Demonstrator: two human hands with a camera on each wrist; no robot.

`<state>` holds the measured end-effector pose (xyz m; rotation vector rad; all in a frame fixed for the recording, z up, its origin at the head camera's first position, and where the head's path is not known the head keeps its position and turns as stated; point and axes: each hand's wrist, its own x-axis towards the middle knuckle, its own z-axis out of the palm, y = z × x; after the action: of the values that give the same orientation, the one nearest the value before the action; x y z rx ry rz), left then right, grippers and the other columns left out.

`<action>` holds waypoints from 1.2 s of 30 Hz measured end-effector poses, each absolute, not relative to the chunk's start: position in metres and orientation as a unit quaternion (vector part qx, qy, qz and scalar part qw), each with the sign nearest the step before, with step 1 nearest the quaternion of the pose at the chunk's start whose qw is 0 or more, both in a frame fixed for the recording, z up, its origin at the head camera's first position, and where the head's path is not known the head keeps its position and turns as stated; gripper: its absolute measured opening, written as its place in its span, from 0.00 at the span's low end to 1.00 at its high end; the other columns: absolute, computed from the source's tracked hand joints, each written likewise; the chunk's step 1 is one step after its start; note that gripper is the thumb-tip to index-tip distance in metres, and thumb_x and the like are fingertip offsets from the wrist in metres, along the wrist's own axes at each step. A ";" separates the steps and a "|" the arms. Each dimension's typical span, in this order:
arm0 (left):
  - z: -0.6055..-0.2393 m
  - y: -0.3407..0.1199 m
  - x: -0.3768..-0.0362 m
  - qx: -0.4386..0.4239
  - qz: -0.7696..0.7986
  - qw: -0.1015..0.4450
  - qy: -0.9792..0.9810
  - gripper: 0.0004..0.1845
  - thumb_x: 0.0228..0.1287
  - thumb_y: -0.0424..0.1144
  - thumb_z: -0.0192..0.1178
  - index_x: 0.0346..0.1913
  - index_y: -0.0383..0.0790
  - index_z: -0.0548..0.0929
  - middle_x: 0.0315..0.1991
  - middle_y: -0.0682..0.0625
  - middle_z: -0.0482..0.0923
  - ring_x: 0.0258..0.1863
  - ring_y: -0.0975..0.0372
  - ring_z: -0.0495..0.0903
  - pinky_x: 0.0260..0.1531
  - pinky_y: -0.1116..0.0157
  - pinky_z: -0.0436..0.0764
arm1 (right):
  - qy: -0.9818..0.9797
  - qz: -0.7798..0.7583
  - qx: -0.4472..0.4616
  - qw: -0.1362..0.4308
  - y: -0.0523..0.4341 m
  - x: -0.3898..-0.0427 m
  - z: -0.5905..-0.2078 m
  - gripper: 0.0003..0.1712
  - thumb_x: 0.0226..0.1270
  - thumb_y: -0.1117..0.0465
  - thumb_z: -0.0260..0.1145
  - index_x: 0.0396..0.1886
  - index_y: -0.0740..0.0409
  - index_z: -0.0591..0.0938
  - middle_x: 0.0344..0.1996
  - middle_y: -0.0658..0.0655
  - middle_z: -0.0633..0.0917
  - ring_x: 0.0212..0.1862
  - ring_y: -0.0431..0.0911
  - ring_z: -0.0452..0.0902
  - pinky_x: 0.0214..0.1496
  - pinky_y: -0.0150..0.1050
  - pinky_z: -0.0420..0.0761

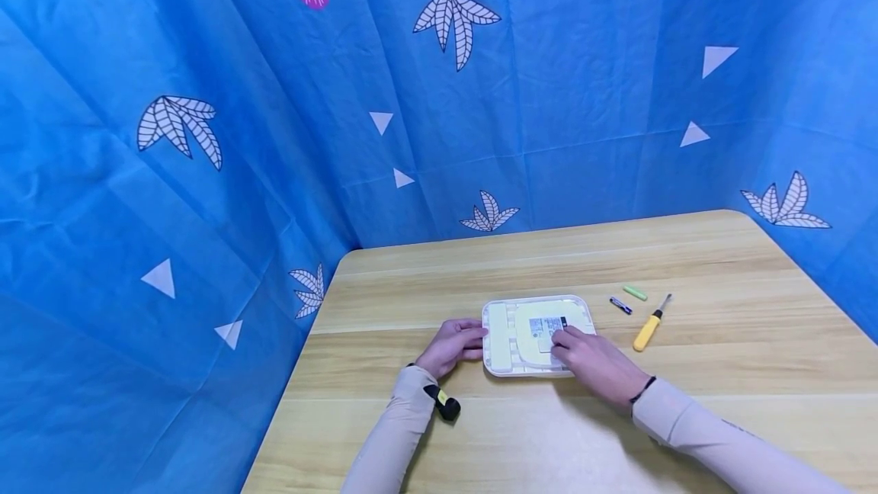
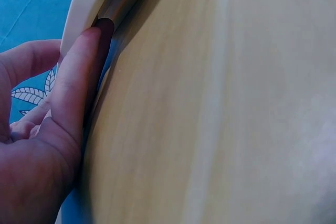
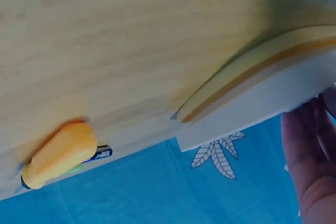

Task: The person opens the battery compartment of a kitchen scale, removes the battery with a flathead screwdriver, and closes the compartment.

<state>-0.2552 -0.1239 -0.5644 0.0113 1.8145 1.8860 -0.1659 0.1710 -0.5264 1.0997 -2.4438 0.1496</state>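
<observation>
A white rectangular plastic device (image 1: pixel 501 338) with rounded corners lies on the table, its face with a printed label (image 1: pixel 540 328) turned up. My left hand (image 1: pixel 453 345) grips its left edge between thumb and fingers; in the left wrist view one finger reaches along the rim. Over the label, my right hand (image 1: pixel 595 360) has its fingertips bent down to the surface, by a small dark spot (image 1: pixel 564 322). I cannot tell whether those fingers pinch anything. The right wrist view shows the fingers (image 3: pixel 300 150) at the device's far side.
Right of the device lie a dark blue battery (image 1: pixel 620 306), a small green cylinder (image 1: pixel 634 293) like a battery, and a screwdriver (image 1: pixel 648 332) with a yellow handle. The wooden table (image 1: pixel 384 288) ends at a blue patterned curtain (image 1: pixel 549 97) behind and at the left.
</observation>
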 end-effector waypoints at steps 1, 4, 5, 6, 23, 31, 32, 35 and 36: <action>-0.565 -0.124 -0.255 0.004 0.696 0.259 0.670 0.22 0.71 0.32 0.63 0.63 0.24 0.76 0.50 0.39 0.88 0.42 0.61 0.90 0.46 0.66 0.92 | -0.889 0.054 0.399 0.221 0.171 -0.166 -0.525 0.17 0.49 0.81 0.70 0.35 0.59 0.87 0.41 0.54 0.85 0.43 0.45 0.81 0.38 0.34 0.90; -0.566 -0.124 -0.255 0.005 0.696 0.258 0.670 0.23 0.71 0.32 0.64 0.64 0.24 0.76 0.51 0.38 0.88 0.42 0.60 0.90 0.47 0.65 0.92 | -0.893 0.050 0.399 0.203 0.170 -0.166 -0.523 0.17 0.49 0.80 0.71 0.36 0.59 0.88 0.42 0.54 0.87 0.44 0.46 0.82 0.39 0.33 0.91; -0.566 -0.125 -0.255 0.004 0.695 0.258 0.671 0.22 0.71 0.32 0.64 0.64 0.24 0.76 0.51 0.38 0.88 0.42 0.60 0.90 0.47 0.65 0.92 | -0.894 0.050 0.399 0.197 0.169 -0.165 -0.522 0.17 0.49 0.80 0.71 0.37 0.59 0.88 0.42 0.54 0.87 0.44 0.46 0.82 0.39 0.33 0.91; -0.566 -0.125 -0.255 0.003 0.696 0.258 0.671 0.22 0.71 0.32 0.64 0.63 0.24 0.76 0.51 0.38 0.88 0.42 0.59 0.90 0.46 0.65 0.92 | -0.895 0.048 0.400 0.193 0.169 -0.165 -0.521 0.18 0.48 0.81 0.71 0.38 0.60 0.89 0.42 0.54 0.87 0.45 0.46 0.82 0.38 0.32 0.91; -0.566 -0.126 -0.255 0.004 0.697 0.257 0.670 0.22 0.71 0.33 0.64 0.64 0.25 0.76 0.51 0.40 0.88 0.43 0.60 0.90 0.47 0.66 0.92 | -0.900 0.148 0.382 0.150 0.172 -0.160 -0.519 0.17 0.50 0.78 0.66 0.37 0.58 0.90 0.44 0.53 0.86 0.47 0.47 0.81 0.46 0.39 0.91; -0.568 -0.125 -0.256 0.008 0.701 0.262 0.664 0.22 0.72 0.31 0.62 0.64 0.23 0.76 0.52 0.36 0.87 0.42 0.60 0.90 0.48 0.63 0.92 | -0.911 0.279 0.301 0.043 0.187 -0.167 -0.506 0.12 0.67 0.70 0.67 0.47 0.60 0.89 0.50 0.58 0.88 0.54 0.54 0.85 0.59 0.51 0.89; -0.567 -0.125 -0.256 0.008 0.702 0.263 0.662 0.22 0.72 0.31 0.62 0.64 0.23 0.75 0.52 0.36 0.87 0.42 0.60 0.90 0.48 0.63 0.92 | -0.911 0.294 0.288 0.039 0.190 -0.169 -0.503 0.12 0.68 0.69 0.66 0.48 0.61 0.89 0.50 0.59 0.88 0.53 0.54 0.86 0.57 0.51 0.90; -0.566 -0.124 -0.257 0.009 0.701 0.262 0.663 0.23 0.71 0.31 0.63 0.64 0.23 0.75 0.51 0.37 0.88 0.42 0.59 0.90 0.48 0.62 0.92 | -0.909 0.344 0.234 0.037 0.198 -0.174 -0.498 0.12 0.69 0.70 0.65 0.49 0.65 0.87 0.48 0.61 0.89 0.49 0.53 0.86 0.51 0.45 0.92; -0.566 -0.124 -0.257 0.007 0.701 0.262 0.663 0.23 0.71 0.31 0.63 0.64 0.23 0.75 0.51 0.37 0.88 0.42 0.58 0.91 0.48 0.61 0.92 | -0.907 0.361 0.215 0.037 0.201 -0.177 -0.496 0.12 0.69 0.70 0.65 0.50 0.66 0.87 0.48 0.62 0.89 0.48 0.52 0.86 0.49 0.43 0.92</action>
<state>-0.2568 -0.1244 -0.5656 0.0196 1.7949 1.8972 -0.1766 0.2008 -0.4964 0.6589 -2.7837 1.1076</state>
